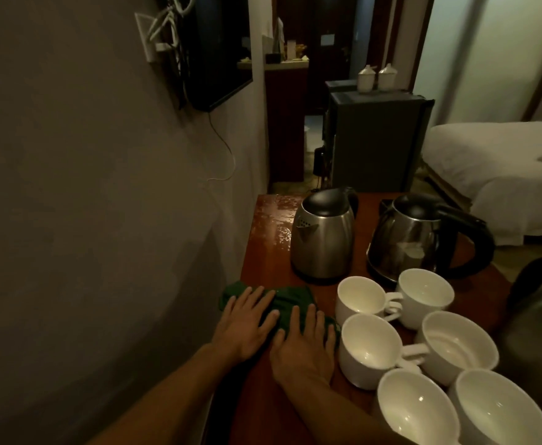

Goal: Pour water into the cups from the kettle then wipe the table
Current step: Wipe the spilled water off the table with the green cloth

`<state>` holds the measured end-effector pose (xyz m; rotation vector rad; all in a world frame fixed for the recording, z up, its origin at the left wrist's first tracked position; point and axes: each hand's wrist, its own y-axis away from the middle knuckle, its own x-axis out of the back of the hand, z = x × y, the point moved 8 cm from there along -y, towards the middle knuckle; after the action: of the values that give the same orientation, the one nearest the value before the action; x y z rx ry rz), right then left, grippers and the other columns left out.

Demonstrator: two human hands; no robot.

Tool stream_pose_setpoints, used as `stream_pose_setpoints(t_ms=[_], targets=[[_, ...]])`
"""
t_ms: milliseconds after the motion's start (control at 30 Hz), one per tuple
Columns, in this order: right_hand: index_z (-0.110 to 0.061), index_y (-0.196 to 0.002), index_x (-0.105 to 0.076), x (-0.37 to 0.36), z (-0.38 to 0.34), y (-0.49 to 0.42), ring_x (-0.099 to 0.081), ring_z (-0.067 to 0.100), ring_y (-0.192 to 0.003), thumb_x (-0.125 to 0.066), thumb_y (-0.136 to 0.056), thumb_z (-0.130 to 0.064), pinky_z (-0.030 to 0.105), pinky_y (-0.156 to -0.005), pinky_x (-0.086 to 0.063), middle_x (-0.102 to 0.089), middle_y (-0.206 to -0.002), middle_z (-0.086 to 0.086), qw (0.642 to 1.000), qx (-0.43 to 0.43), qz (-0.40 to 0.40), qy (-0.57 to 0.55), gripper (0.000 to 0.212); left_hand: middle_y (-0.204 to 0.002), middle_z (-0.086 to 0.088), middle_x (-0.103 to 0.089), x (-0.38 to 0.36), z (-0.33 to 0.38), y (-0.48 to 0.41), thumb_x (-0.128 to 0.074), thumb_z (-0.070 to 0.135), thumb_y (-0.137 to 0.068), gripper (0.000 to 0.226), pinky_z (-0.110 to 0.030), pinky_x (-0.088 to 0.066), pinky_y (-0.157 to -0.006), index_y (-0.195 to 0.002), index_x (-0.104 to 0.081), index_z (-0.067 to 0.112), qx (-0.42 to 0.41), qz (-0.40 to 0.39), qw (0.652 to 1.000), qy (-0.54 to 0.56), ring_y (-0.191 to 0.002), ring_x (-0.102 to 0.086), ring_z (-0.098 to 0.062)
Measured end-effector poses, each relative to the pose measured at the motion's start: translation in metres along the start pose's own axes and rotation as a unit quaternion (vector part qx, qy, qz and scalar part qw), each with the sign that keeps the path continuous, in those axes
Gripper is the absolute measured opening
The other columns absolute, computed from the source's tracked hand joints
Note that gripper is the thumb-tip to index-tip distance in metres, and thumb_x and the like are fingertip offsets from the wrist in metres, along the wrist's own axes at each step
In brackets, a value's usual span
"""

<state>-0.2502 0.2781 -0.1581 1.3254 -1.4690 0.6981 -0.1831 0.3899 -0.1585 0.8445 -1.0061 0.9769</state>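
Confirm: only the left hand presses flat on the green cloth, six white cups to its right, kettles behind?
Wrong on the hands: the head view shows both the left hand and the right hand pressing flat on the green cloth. The six white cups to its right and the kettles behind hold.

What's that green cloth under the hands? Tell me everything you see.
The green cloth is dark, soft-looking fabric, bunched and creased. It lies on the reddish wooden table near its left edge, in front of a steel kettle. The left hand and right hand both press flat on it, fingers straight. Its right end reaches near a white cup.
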Motion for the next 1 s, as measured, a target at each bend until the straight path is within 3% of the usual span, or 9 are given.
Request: stream_pose_setpoints(t_ms=[167, 500, 1000], targets=[[-0.022, -0.159, 0.007, -0.001, 0.007, 0.019, 0.015, 0.027, -0.153, -0.017, -0.103, -0.051, 0.045, -0.123, 0.008, 0.014, -0.166, 0.009, 1.0, -0.005, -0.013, -0.018, 0.068, -0.169, 0.003, 0.01, -0.013, -0.002, 0.018, -0.015, 0.056, -0.105, 0.057, -0.045, 0.003, -0.125, -0.158, 0.001, 0.043, 0.026, -0.019, 0.999, -0.032, -0.155, 0.012, -0.02], [-0.022, -0.159, 0.008, -0.004, 0.011, 0.034, 0.013, 0.024, -0.153, -0.015, -0.102, -0.057, 0.043, -0.124, 0.008, 0.013, -0.167, 0.008, 1.0, 0.024, 0.009, 0.014, 0.071, -0.169, 0.002, 0.012, -0.014, -0.005, 0.023, -0.015, 0.05, -0.107, 0.055, -0.042, 0.005, -0.123, -0.158, 0.004, 0.042, -0.004, -0.039, 0.998, -0.051, -0.154, 0.014, -0.021], [-0.01, -0.158, 0.008, -0.006, 0.001, 0.03, 0.016, 0.031, -0.152, -0.016, -0.103, -0.051, 0.046, -0.123, 0.01, 0.015, -0.165, 0.015, 0.997, -0.073, 0.027, -0.022, 0.073, -0.168, 0.001, 0.014, -0.016, 0.012, -0.008, -0.02, 0.047, -0.108, 0.056, -0.047, 0.005, -0.123, -0.159, 0.003, 0.042, -0.085, -0.079, 0.985, -0.129, -0.154, 0.017, -0.025]])
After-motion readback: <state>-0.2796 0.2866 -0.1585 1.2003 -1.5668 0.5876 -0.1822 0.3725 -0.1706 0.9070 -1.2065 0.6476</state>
